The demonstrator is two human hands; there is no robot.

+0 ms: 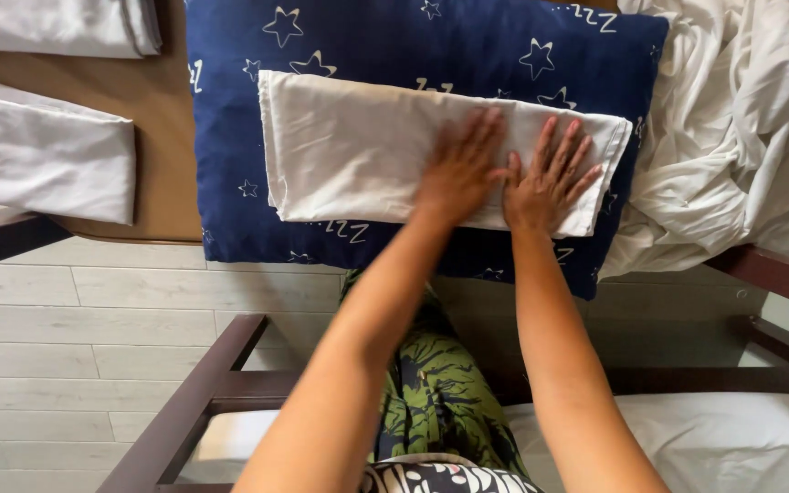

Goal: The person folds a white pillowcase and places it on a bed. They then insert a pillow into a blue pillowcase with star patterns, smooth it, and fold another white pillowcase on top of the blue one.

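While both hands are pressed flat, side by side, nothing is grasped: the left hand and right hand are laid open, fingers spread, on a folded white cloth. That cloth is spread across a blue star-patterned pillow. Another folded cloth is seen well apart, on the table.

You see three folded white cloths, one blue star pillow, and perhaps one crumpled sheet.
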